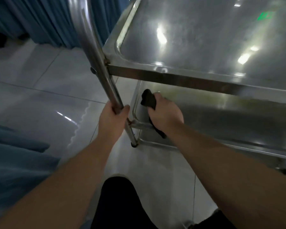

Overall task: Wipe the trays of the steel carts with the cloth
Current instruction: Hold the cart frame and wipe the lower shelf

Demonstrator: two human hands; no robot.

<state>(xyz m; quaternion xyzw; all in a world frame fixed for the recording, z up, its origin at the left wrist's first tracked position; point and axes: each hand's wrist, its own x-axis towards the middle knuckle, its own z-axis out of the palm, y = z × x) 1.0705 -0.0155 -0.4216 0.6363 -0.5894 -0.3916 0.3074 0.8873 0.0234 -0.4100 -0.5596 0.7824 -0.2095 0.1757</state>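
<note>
A steel cart fills the right side of the view, with a shiny upper tray (205, 38) and a lower tray (229, 116) beneath it. My left hand (113, 120) is wrapped around the cart's upright leg tube (96, 60), just above the lower tray's corner. My right hand (165, 114) reaches under the upper tray and presses a dark cloth (148, 100) onto the near left corner of the lower tray. One end of the cloth sticks out ahead of my fingers, and another end hangs over the tray's front rim.
Pale glossy floor tiles (40, 96) lie to the left of the cart. A blue curtain (40, 17) hangs at the back left, and blue fabric (15, 162) sits at the left edge. My dark-clothed knee (117, 204) is at the bottom.
</note>
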